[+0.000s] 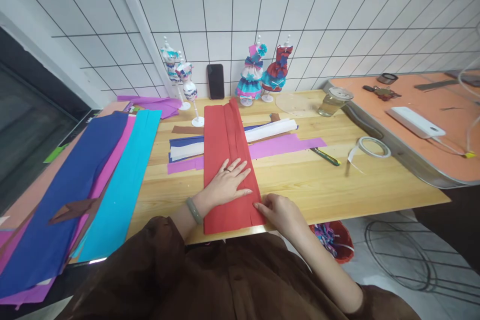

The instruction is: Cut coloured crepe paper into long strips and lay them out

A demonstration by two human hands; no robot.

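A long red sheet, layered or folded along its right side, lies on the wooden table up to the front edge. My left hand rests flat on the sheet with its fingers spread. At the sheet's lower right edge, my right hand pinches the red material between thumb and fingers. Under the sheet run purple strips, white strips, blue strips and brown strips, which stick out on both sides.
Blue sheets and turquoise sheets lie at the left. Small dressed stands and a phone are at the back. Rightward are a cutter, a tape roll and a lidded cup. A red basket sits below.
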